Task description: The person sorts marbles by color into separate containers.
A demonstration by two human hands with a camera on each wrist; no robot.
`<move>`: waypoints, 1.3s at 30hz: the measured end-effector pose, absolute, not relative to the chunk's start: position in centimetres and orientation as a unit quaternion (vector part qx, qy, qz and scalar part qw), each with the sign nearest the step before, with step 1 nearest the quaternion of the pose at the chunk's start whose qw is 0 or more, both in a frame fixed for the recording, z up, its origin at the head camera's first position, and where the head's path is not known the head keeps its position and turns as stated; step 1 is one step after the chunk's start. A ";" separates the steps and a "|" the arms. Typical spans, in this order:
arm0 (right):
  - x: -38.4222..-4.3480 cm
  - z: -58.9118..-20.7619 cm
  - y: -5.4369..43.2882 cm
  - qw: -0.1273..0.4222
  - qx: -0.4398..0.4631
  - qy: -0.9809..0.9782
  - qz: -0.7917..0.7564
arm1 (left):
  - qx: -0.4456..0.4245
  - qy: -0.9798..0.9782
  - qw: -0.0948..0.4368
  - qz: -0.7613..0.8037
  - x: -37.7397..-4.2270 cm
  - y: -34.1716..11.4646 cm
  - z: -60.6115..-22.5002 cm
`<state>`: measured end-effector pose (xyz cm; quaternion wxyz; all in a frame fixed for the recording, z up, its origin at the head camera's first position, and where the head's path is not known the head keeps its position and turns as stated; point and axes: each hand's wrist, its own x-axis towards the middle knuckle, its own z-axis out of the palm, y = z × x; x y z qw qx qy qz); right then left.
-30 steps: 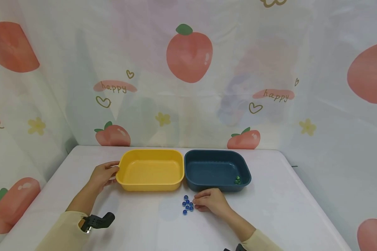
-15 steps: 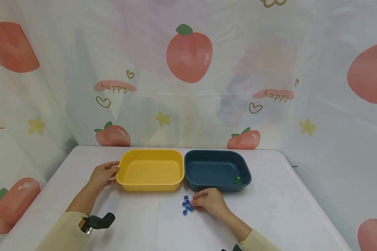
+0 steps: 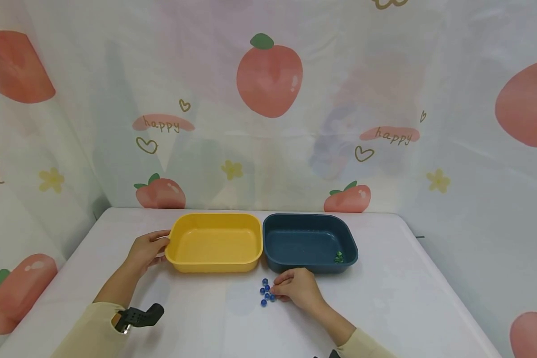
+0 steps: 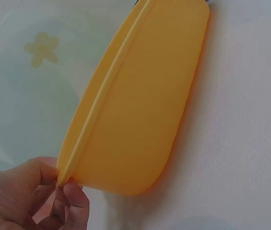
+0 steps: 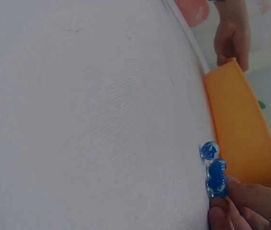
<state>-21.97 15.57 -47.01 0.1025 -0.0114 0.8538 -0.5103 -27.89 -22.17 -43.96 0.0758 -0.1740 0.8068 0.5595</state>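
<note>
Right hand (image 3: 299, 289) has moved a bit left, by the blue marbles (image 3: 267, 296); six show. I can't tell if its grip holds one. Left hand (image 3: 144, 249) pinches one yellow tub (image 3: 214, 267).

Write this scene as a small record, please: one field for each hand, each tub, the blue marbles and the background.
Left hand: pinches the rim of the yellow tub
Right hand: fingertips at the marbles; whether it grips one, cannot tell
Yellow tub: on the white table, left of the dark blue tub
Dark blue tub: green pieces in its near right corner
Blue marbles: loose cluster on the table
Background: fruit-printed cloth
</note>
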 end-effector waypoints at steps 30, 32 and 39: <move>-22.5 -46.9 16.3 0.150 -0.003 0.821 -0.551 | -0.169 0.808 0.074 0.559 -27.6 -22.1 -43.9; -22.5 -46.8 16.3 0.152 0.001 0.819 -0.553 | -0.167 0.809 0.073 0.559 -27.6 -22.1 -43.8; -22.2 -46.0 16.1 0.158 0.017 0.821 -0.549 | -0.168 0.810 0.072 0.557 -27.6 -22.0 -43.8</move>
